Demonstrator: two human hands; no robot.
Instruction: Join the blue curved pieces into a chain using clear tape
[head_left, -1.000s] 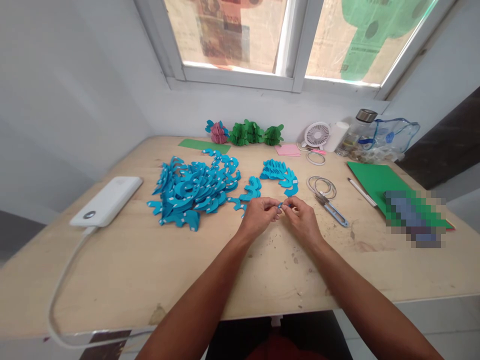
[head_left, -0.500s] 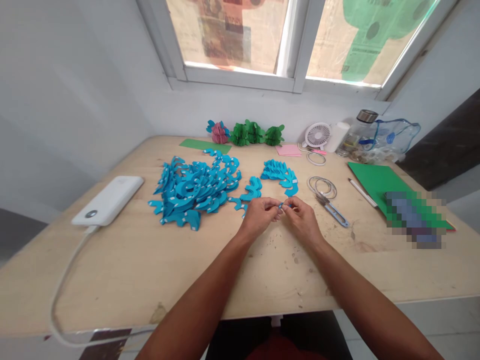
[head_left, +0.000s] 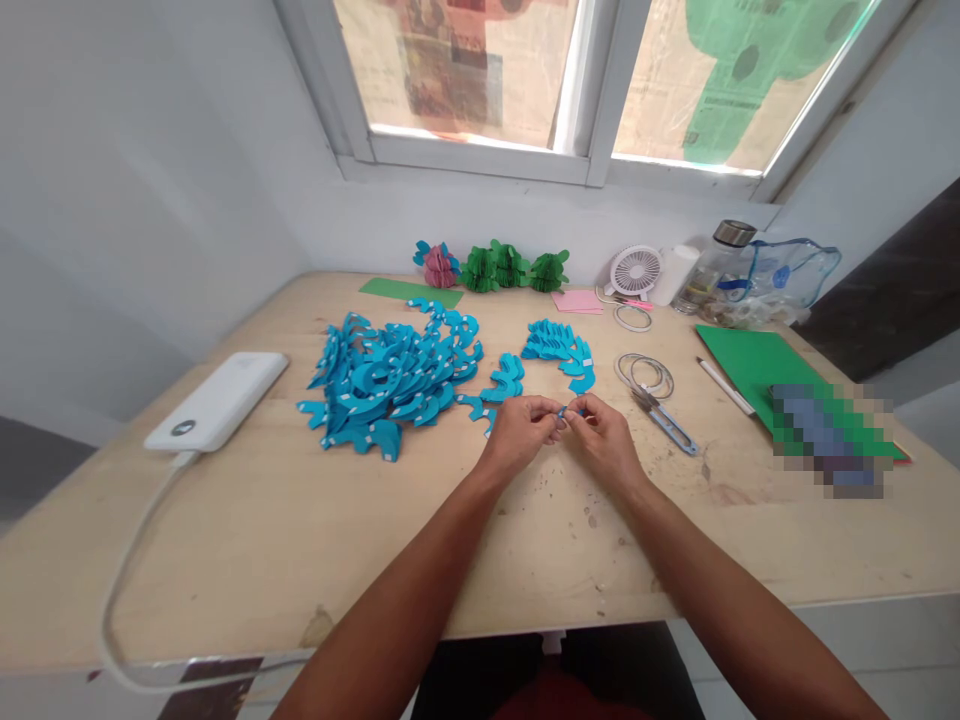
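both hands meet over the middle of the table (head_left: 315,540), fingertips together. the left hand (head_left: 519,432) has its grip drawn narrow, thumb and forefinger pinched onto one end of a small blue paper piece (head_left: 566,410). the right hand (head_left: 606,440) pinches the other end of the same piece, its grip just as tight, the other fingers curled under. the two hands touch or nearly touch at the fingertips; which, i cannot tell.

the blue paper piece is mostly hidden between the fingers, with only a sliver of blue showing, so its shape is not clear. it is held just above the table, right in front of a short row of blue cutouts (head_left: 499,380) and near a second curved cluster of blue cutouts (head_left: 562,350).

at the far right corner stands a clear jar (head_left: 712,265) with a metal lid and something pale inside, too small to make out, and beside it a clear pouch (head_left: 787,275) with blue trim.

to the left lies a large heap of blue cutouts (head_left: 390,380), curved shapes with small white tabs. a white power bank (head_left: 217,400) lies further left, its cable running off the table edge. small snips (head_left: 667,420) lie just right of the right hand, with wire rings (head_left: 643,372) behind them.
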